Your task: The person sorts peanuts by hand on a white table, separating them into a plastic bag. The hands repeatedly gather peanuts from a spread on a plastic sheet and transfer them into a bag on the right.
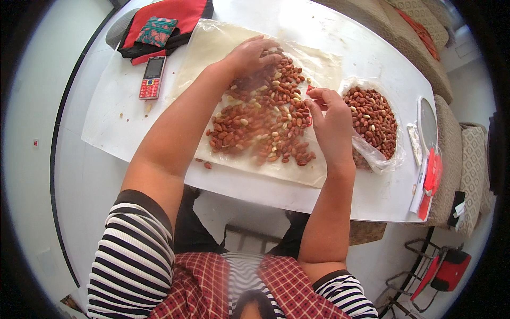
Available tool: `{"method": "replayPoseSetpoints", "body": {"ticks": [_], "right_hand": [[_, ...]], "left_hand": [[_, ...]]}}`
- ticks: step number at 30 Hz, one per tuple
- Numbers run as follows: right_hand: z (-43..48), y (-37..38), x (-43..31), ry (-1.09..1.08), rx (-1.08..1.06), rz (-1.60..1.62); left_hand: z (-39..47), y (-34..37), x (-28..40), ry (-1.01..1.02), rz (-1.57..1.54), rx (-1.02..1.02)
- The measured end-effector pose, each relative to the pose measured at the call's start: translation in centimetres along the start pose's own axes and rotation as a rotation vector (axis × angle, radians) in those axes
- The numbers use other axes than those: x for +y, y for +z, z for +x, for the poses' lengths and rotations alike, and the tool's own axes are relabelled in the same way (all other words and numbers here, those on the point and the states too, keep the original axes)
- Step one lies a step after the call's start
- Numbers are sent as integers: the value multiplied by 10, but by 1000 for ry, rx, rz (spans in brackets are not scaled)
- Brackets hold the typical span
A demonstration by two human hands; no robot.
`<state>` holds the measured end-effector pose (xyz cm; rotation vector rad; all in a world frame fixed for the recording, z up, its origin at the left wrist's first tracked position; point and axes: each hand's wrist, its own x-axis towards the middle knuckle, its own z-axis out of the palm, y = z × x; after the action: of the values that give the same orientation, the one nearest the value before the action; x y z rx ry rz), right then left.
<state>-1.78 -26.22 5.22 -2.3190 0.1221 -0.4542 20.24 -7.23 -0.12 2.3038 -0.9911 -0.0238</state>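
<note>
Reddish-brown shelled peanuts (227, 135), with several pale skinless ones among them, lie spread over a clear plastic sheet (207, 52) on the table. My left hand (255, 56) reaches over the far edge of the spread. Its thumb and fingers are apart, with peanuts showing between them; its palm is hidden. At the right edge of the spread is my right hand (330, 109), thumb and fingertips curled close together. Whether a peanut sits between them cannot be told. Right of it stands an open clear plastic bag (382, 162) full of peanuts (370, 115).
A red keypad phone (152, 77) lies at left, below a red and black bag (175, 16) with a patterned zip pouch (157, 31) on it. A hand mirror (427, 119) and red plastic packet (432, 171) lie along the table's right edge. A sofa (442, 159) stands beyond.
</note>
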Motion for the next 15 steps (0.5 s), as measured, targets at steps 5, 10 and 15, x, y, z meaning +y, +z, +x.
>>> {"method": "replayPoseSetpoints", "body": {"ticks": [5,10,15], "right_hand": [[-1,-1,-2,-14,-7,49],[0,-2,-4,-48,-25,27],[-4,5,-2,-99,-8,-95]], "left_hand": [[-9,2,8,133,-100,-52],[-40,-6,27,138,-133,-79],[-94,-24,63,115,-84,-30]]}}
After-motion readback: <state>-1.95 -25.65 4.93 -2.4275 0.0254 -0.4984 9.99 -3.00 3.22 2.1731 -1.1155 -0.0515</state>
